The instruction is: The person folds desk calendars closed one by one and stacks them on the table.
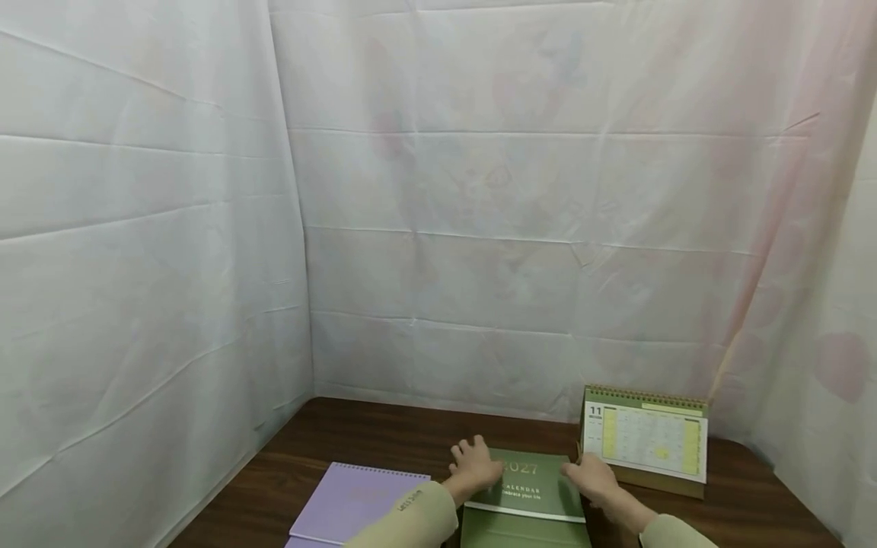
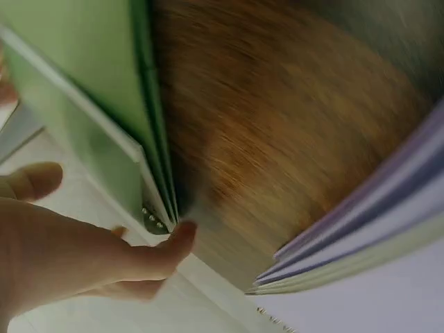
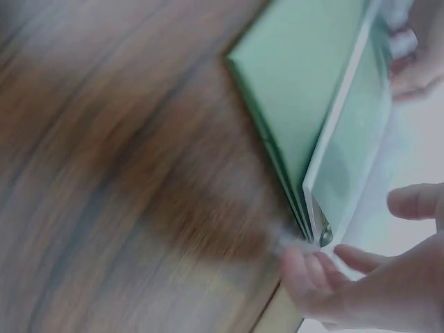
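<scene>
A green desk calendar (image 1: 527,502) with "2027" on its cover lies on the table between the two hands. At its far left corner is the left hand (image 1: 474,466); in the left wrist view its fingertips (image 2: 182,239) reach the spiral-bound edge, with the thumb (image 2: 38,179) apart from the cover. The right hand (image 1: 594,481) is at the far right corner. In the right wrist view, its fingertips (image 3: 300,272) are right at the bound corner and its thumb is raised away from it.
To the left lies a purple spiral calendar (image 1: 363,498). A second green calendar (image 1: 644,441) stands upright at the back right, showing month 11. The dark wooden table (image 1: 370,426) is backed by pale hanging cloth (image 1: 479,228).
</scene>
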A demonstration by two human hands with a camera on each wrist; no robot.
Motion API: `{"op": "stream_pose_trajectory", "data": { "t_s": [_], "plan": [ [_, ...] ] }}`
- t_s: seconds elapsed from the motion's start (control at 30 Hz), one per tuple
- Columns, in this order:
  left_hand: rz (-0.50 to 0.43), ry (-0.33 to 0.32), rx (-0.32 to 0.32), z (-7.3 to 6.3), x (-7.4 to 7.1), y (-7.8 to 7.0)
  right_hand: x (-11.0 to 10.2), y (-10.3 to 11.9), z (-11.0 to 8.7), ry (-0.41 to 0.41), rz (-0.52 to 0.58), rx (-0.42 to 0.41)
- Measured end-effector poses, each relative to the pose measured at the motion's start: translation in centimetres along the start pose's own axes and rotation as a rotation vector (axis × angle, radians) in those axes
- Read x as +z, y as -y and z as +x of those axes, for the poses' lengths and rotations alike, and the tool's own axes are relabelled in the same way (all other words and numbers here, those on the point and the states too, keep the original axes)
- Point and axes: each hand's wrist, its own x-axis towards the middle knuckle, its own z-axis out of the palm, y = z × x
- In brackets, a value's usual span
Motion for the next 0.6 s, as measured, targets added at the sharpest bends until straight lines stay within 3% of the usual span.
{"op": "stream_pose_trajectory", "data": {
  "t_s": [0.07, 0.13, 0.33, 0.47, 0.6],
  "plan": [
    [-0.125, -0.038, -0.068, -0.2, -0.5, 0.0, -0.6, 0.0, -0.1, 0.08, 0.112, 0.132],
    [-0.257, -0.056, -0.124, -0.2, -1.0, 0.2, -1.1, 0.0, -0.3, 0.116, 0.227, 0.21],
    [-0.588, 0.006, -0.258, 0.3, -1.6, 0.9, -1.8, -0.3, -0.6, 0.153, 0.41, 0.326],
    [-0.687, 0.014, -0.298, 0.5, -1.9, 1.1, -2.0, 0.0, -0.5, 0.175, 0.445, 0.386],
    [-0.719, 0.002, -0.283, 0.5, -2.0, 0.9, -1.8, 0.7, -0.2, 0.157, 0.466, 0.451]
  ]
}}
